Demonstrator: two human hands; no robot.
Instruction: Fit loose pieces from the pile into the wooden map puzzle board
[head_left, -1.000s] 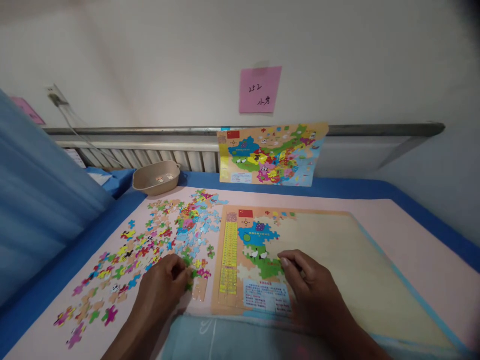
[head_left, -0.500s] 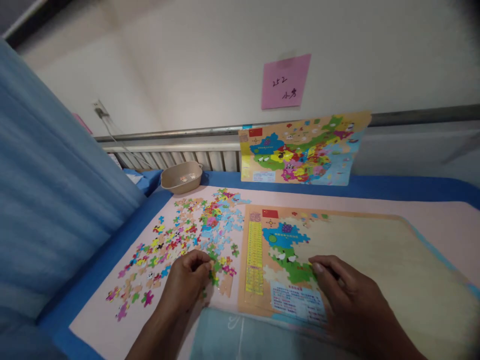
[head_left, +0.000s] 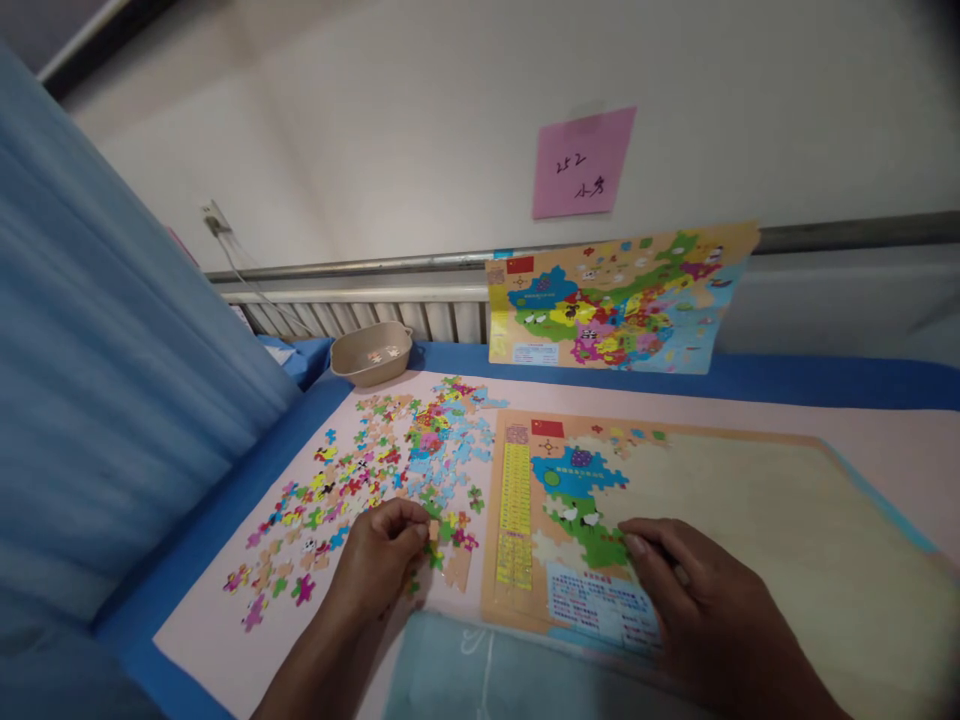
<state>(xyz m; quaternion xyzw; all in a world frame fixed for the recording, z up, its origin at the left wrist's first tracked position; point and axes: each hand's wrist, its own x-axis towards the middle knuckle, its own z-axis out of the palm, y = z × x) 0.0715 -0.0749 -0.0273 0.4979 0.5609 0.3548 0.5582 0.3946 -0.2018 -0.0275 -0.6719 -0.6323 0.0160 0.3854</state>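
My left hand (head_left: 381,562) is closed in a pinch on a small pale-orange puzzle piece (head_left: 433,531), just above the loose pieces left of the board. My right hand (head_left: 701,595) is over the puzzle board (head_left: 750,520), its thumb and forefinger pinched together at the right edge of the green section (head_left: 604,546). Whatever those fingertips grip is hidden. Joined on the board are a blue section (head_left: 577,472), the green one with white birds, a yellow text strip (head_left: 515,515) and a light-blue text panel (head_left: 592,603). The board's right part shows bare backing.
Many loose puzzle pieces (head_left: 360,470) spread over the pink sheet (head_left: 217,625) at left. A beige basket (head_left: 371,360) with a few pieces stands behind them. A printed map picture (head_left: 615,305) leans against the wall. A blue curtain (head_left: 127,330) hangs at left.
The view has shifted slightly, so the scene sits a little further right. The piece in my left fingers shows more clearly now. My right hand remains at the green section.
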